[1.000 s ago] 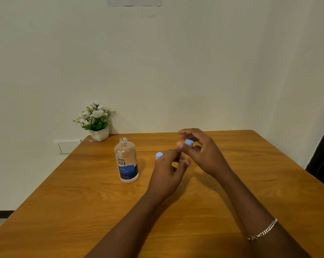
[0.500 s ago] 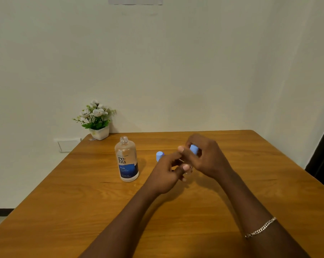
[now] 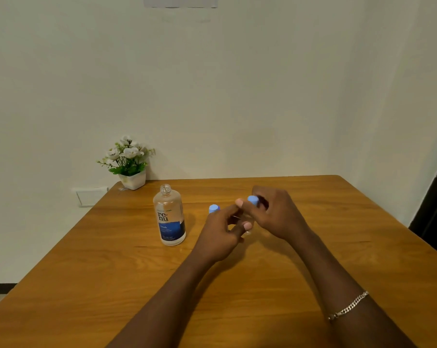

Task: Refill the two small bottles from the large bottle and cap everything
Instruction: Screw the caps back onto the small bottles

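At the far left, low on the pale wall, a white wall plate (image 3: 90, 196) sits just beyond the left edge of the wooden table (image 3: 87, 285). The tabletop is orange-brown with a visible grain and rounded far corners; its far edge meets the plain cream wall, and a grey strip (image 3: 180, 1) shows at the top of that wall. On the far left corner of the table stands a small white pot of white flowers (image 3: 128, 162).

Nearer, and well in from the left edge, the large bottle (image 3: 169, 216) stands upright with its neck uncapped; it is clear, with a blue label on its lower half. To its right a blue cap (image 3: 214, 208) shows just behind the left hand, presumably on a small bottle whose body is hidden.

The left hand (image 3: 221, 234) is over the middle of the table, its fingers curled toward the second small bottle (image 3: 247, 228), of which only a sliver of clear body shows between the two hands; I cannot tell how firmly it is held. The right hand (image 3: 275, 217) is closed around that bottle's blue cap top (image 3: 253, 200), thumb and fingertips pinching it. A silver chain bracelet (image 3: 348, 306) circles the right wrist.

At the far right, a dark door frame (image 3: 436, 217) stands beyond the right edge of the table, against the side wall.
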